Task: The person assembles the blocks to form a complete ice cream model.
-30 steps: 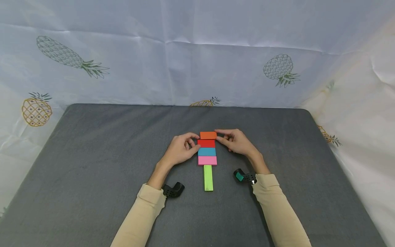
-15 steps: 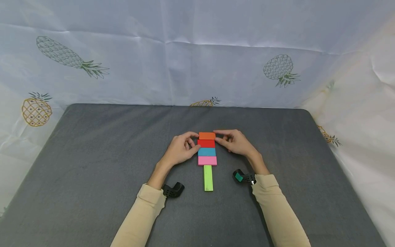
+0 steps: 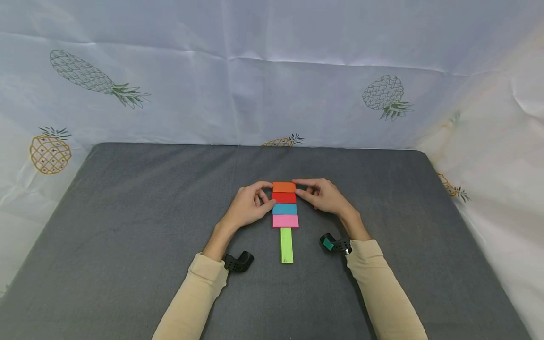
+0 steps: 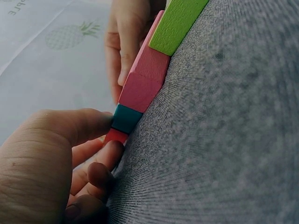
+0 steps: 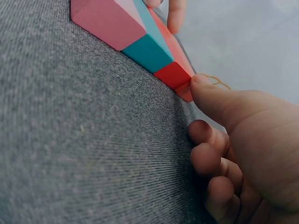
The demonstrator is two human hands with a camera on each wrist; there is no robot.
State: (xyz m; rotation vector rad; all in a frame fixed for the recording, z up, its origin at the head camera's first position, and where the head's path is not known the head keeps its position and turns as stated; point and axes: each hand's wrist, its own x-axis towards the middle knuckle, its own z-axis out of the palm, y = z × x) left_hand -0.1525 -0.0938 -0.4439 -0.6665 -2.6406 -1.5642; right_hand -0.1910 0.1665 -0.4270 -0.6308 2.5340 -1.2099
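Note:
In the head view an orange block [image 3: 284, 187] lies at the far end of a column, against a red block [image 3: 284, 198]. Nearer come a blue block [image 3: 284, 209], a pink block [image 3: 285, 221] and a lime green block [image 3: 286, 245] set lengthwise. My right hand [image 3: 325, 194] pinches the orange block's right end, thumb at the near corner and index finger at the far one. At the left ends rests my left hand [image 3: 250, 204]; its index finger reaches the orange block and its thumb [image 4: 96, 123] touches the blue one. Its other fingers curl loosely beneath.
A grey cloth-covered table [image 3: 127, 226] lies under everything. Behind it hangs a white curtain [image 3: 191, 94] printed with pineapples. Black wrist devices [image 3: 239, 261] sit at both wrists, below beige sleeves [image 3: 197, 288].
The orange block has slid left, pushed by my right hand, and its ends now line up closely with the red block. My left hand has stayed nearly still.

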